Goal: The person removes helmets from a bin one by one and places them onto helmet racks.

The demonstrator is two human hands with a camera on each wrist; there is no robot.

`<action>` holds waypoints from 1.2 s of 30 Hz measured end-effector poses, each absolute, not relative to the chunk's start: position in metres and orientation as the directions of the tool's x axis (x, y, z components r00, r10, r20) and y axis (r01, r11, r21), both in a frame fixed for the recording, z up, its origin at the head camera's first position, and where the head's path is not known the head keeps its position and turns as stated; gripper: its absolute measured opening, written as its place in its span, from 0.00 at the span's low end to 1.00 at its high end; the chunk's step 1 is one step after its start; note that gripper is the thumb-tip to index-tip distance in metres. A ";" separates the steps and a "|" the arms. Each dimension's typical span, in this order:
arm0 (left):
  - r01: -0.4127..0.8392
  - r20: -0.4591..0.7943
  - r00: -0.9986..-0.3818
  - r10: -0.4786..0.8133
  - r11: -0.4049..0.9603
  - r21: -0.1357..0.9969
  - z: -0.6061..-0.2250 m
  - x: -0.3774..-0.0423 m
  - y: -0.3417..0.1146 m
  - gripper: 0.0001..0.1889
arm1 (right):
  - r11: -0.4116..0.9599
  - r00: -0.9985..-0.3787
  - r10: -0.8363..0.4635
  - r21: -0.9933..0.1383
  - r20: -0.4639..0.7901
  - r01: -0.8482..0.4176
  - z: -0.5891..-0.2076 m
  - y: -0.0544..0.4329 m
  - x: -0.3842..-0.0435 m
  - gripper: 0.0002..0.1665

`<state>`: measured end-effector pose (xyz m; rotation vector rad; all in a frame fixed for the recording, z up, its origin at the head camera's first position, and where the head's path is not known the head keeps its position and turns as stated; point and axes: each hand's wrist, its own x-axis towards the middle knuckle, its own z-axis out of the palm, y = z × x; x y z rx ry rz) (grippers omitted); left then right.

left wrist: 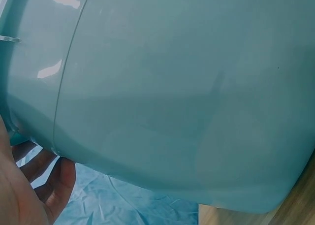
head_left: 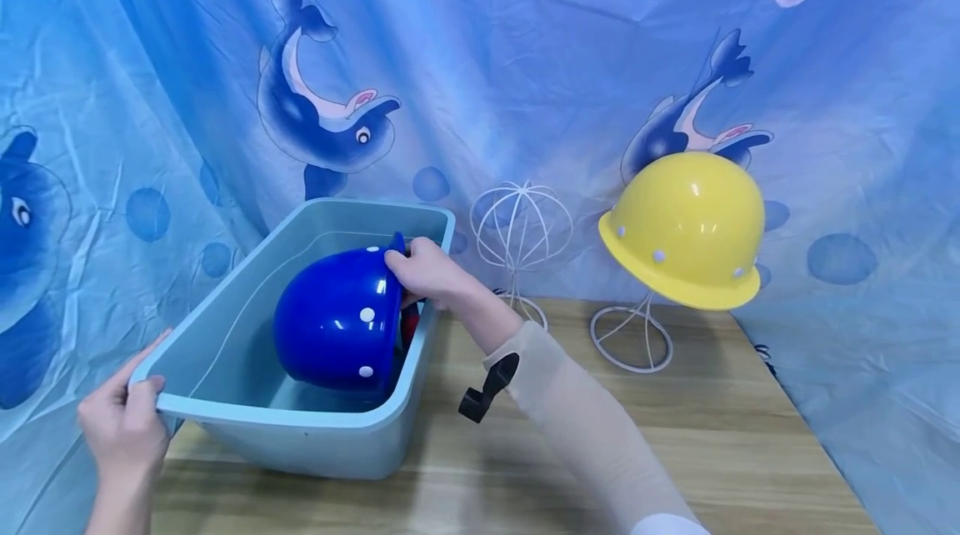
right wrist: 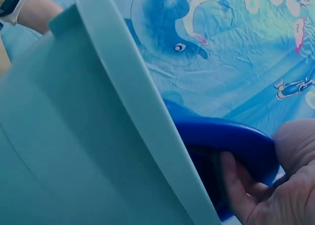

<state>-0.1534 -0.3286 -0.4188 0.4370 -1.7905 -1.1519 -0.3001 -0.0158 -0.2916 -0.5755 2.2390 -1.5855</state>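
Note:
A blue hard hat (head_left: pixel 330 318) with white studs lies on its side in the light-blue plastic tub (head_left: pixel 300 417). My right hand (head_left: pixel 429 270) grips the hat's brim at the tub's right side. In the right wrist view, the fingers (right wrist: pixel 236 185) reach under the blue brim (right wrist: pixel 226 136). My left hand (head_left: pixel 129 427) holds the tub's near left corner, thumb over the rim. From the left wrist, those fingers (left wrist: pixel 61 183) curl against the tub's outer wall (left wrist: pixel 172 97). Part of the hat's inside is hidden by the tub wall.
A bare white wire stand (head_left: pixel 522 227) is behind the tub on the wooden table (head_left: pixel 540 435). To its right, a yellow hard hat (head_left: pixel 690 227) sits tilted on a second wire stand (head_left: pixel 632 362). A dolphin-print curtain (head_left: pixel 480 85) hangs behind and at the sides.

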 end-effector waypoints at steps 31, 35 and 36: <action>0.044 0.309 -0.564 -0.765 0.347 0.937 -0.398 -0.146 -0.322 0.32 | -0.043 -0.767 -0.620 -0.969 -0.165 0.243 -0.301 0.024 -0.308 0.27; 0.028 0.356 -0.540 -0.762 0.407 0.913 -0.397 -0.144 -0.318 0.30 | -0.211 -0.798 -0.590 -0.931 -0.120 0.296 -0.303 0.029 -0.295 0.30; 0.026 0.378 -0.532 -0.758 0.431 0.902 -0.397 -0.144 -0.317 0.30 | -0.249 -0.804 -0.585 -0.920 -0.104 0.301 -0.302 0.031 -0.292 0.31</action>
